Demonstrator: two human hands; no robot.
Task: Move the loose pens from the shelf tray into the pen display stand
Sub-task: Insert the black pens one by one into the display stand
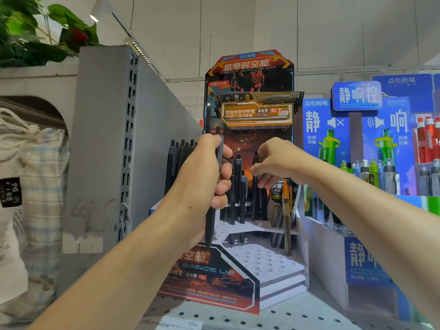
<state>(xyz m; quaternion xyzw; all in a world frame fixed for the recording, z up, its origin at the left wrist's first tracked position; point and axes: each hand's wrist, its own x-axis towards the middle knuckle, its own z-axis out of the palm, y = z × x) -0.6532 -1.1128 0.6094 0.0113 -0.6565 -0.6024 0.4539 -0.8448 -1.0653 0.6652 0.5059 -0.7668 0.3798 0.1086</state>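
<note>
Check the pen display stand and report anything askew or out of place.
At the right side of the pen display stand, a few pens lean at a slant against its side instead of standing upright like the black pens in the back rows. The front holes are unfilled. No damage or spill shows.

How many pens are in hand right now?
2: the left hand grips one upright black pen; the right hand pinches another black pen in the display stand. Others may hide behind the fingers.
</note>
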